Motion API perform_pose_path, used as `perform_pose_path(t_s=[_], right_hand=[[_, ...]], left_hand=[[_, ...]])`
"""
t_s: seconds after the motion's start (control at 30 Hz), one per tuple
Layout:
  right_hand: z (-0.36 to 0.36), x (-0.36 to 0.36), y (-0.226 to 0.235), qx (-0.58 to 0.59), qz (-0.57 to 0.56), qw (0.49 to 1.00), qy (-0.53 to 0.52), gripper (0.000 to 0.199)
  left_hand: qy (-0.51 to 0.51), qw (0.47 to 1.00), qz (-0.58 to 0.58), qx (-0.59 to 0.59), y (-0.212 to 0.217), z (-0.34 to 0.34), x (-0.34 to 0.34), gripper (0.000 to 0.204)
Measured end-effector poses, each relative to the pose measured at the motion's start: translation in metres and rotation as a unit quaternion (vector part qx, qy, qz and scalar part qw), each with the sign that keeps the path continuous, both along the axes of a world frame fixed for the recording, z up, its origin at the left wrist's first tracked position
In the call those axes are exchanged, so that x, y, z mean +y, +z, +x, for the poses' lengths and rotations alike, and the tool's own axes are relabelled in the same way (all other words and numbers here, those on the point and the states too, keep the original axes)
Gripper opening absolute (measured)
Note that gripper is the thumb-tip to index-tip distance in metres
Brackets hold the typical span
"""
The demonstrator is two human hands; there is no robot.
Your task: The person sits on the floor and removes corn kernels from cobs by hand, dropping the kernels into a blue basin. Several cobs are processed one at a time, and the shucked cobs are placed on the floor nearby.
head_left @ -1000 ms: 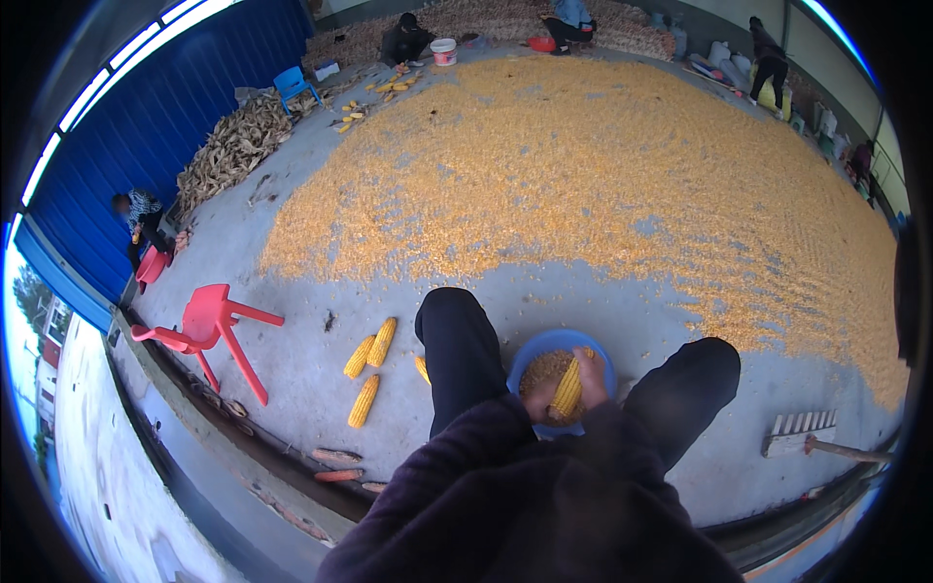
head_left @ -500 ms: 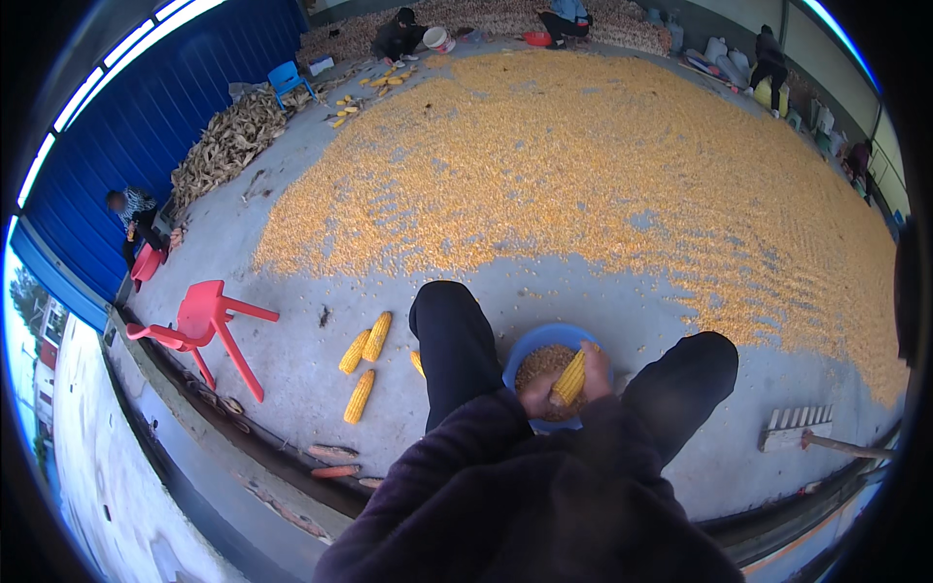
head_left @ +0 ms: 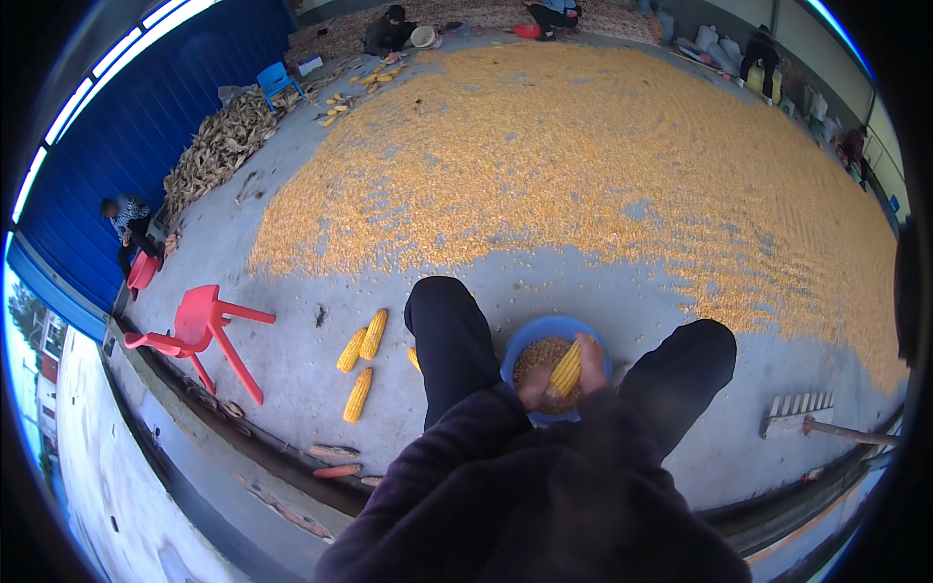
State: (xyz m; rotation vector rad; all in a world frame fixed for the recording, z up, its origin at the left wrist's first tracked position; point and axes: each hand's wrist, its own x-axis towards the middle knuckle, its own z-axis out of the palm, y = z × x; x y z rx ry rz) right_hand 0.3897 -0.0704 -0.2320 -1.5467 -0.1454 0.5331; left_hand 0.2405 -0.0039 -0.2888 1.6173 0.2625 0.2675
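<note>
1. Corn cob [head_left: 566, 371]: yellow, tilted, over the blue basin [head_left: 544, 327], between the two hands; far end leans right, near end points down-left
2. Right grip [head_left: 592, 367]: closed on the cob, wrapped along its right side toward the far end; cob's left face shows
3. Left grip [head_left: 532, 388]: at the cob's near end, just left of it, looks to be touching; fingers partly hidden, cannot tell if closed
4. Basin sits on the floor [head_left: 466, 262] between the knees, loose kernels [head_left: 534, 361] inside, below the cob
5. Three more cobs [head_left: 358, 394] lie on the floor left of the left knee [head_left: 439, 303], a fourth partly hidden by that knee
6. Red chair [head_left: 197, 319] farther left; toothed rake [head_left: 783, 426] well off to the right; wide kernel spread [head_left: 544, 165] ahead, beyond the basin
</note>
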Motion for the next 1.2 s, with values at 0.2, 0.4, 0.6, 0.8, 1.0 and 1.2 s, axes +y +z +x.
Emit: perform_pose_path(t_s=[0.2,0.4,0.6,0.8,1.0,1.2], right_hand=[[0.022,-0.010,-0.055,0.078,0.116,0.990,0.007,0.032],[0.021,-0.015,-0.039,0.048,0.086,0.995,0.010,0.034],[0.020,-0.014,-0.038,0.085,0.071,0.994,0.010,0.037],[0.010,-0.008,-0.010,0.117,0.035,0.993,-0.009,0.041],[-0.002,-0.002,0.004,0.051,0.045,0.998,0.014,0.030],[-0.016,0.004,0.005,0.008,0.070,0.995,0.069,0.036]], left_hand=[[0.068,0.841,-0.517,0.142,0.059,0.013,-0.007,0.043],[0.029,0.842,-0.527,0.115,0.054,0.012,-0.008,0.044],[0.066,0.857,-0.499,0.108,0.060,0.008,-0.010,0.041],[0.067,0.925,-0.355,0.118,0.034,0.010,-0.007,0.036],[0.053,0.901,-0.426,0.059,-0.006,0.020,-0.003,0.045],[0.063,0.895,-0.439,0.053,0.051,0.014,-0.010,0.055]])
